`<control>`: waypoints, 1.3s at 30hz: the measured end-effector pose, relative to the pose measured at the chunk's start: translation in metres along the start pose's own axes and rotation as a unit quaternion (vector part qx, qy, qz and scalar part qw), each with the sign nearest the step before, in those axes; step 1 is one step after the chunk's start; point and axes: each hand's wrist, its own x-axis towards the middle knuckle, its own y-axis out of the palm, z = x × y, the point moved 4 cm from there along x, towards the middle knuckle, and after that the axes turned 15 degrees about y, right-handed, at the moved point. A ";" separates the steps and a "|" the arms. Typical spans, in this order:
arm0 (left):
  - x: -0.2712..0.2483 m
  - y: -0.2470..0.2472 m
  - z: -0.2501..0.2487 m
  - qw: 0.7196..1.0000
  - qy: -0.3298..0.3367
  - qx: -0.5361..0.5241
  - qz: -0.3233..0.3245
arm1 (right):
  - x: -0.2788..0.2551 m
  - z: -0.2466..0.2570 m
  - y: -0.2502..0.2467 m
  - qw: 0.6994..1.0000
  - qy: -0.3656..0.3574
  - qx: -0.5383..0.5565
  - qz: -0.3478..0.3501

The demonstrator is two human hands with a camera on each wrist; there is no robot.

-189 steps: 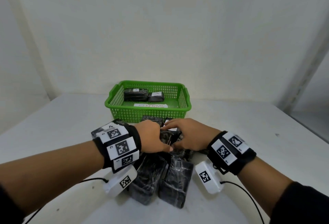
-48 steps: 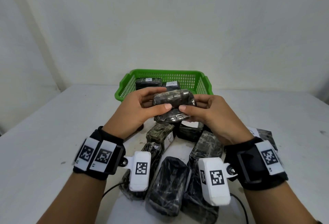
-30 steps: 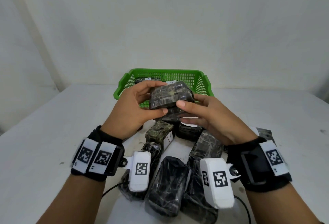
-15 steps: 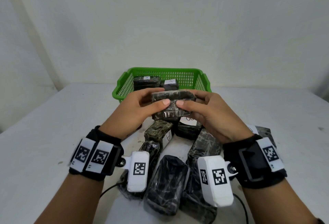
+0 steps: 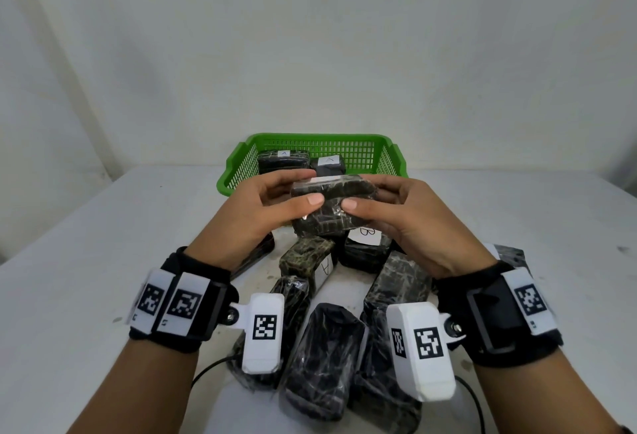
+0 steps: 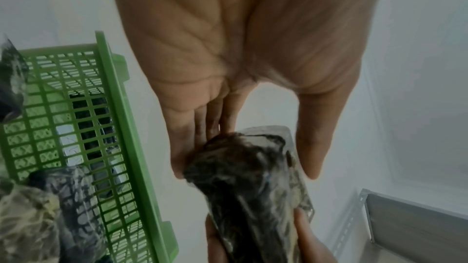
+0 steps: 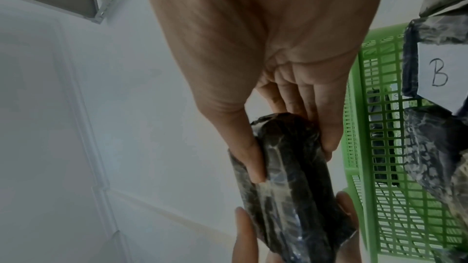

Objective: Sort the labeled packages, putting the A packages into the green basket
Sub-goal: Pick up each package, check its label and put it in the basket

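Both hands hold one dark plastic-wrapped package (image 5: 331,208) up in front of the green basket (image 5: 241,171). My left hand (image 5: 275,206) grips its left end, thumb on the near face, fingers behind. My right hand (image 5: 386,209) grips the right end the same way. A white label edge shows along its top; the letter is hidden. In the wrist views the package (image 6: 253,191) (image 7: 293,177) sits between thumb and fingers. Two packages labeled A (image 5: 284,161) (image 5: 329,165) lie in the basket.
Several more dark packages lie on the white table (image 5: 86,261) below my hands, one labeled A (image 5: 308,259) and one labeled B (image 5: 365,244). Another package (image 5: 510,254) lies at the right. A white wall stands close behind the basket.
The hands lifted a package off the pile and have been turning it between them; over the last second it tipped so its top edge with the label faces up.
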 end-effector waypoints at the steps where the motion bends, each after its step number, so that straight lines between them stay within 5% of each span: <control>1: 0.000 0.000 0.000 1.000 0.000 -0.002 0.001 | 0.001 0.000 -0.001 1.000 -0.004 -0.005 -0.004; 12: 0.002 0.001 -0.004 0.997 0.061 0.056 0.005 | 0.004 0.001 -0.009 0.998 -0.048 -0.030 -0.036; 17: 0.003 -0.001 -0.001 0.996 0.081 0.030 -0.021 | -0.003 0.003 0.007 0.997 0.030 0.049 0.047; 20: 0.001 0.002 -0.001 0.995 0.086 0.041 0.012 | -0.003 0.003 0.008 0.997 0.015 0.076 0.015; 25: -0.002 0.009 -0.008 0.997 0.047 0.030 0.048 | -0.011 0.015 -0.001 0.981 -0.126 -0.127 -0.068; 30: -0.002 0.015 -0.007 0.995 0.011 0.089 0.045 | -0.018 0.018 0.007 0.958 -0.179 -0.224 -0.035; 39: 0.001 0.014 -0.012 0.998 0.049 0.003 -0.030 | -0.008 0.009 0.005 0.998 -0.003 -0.066 0.006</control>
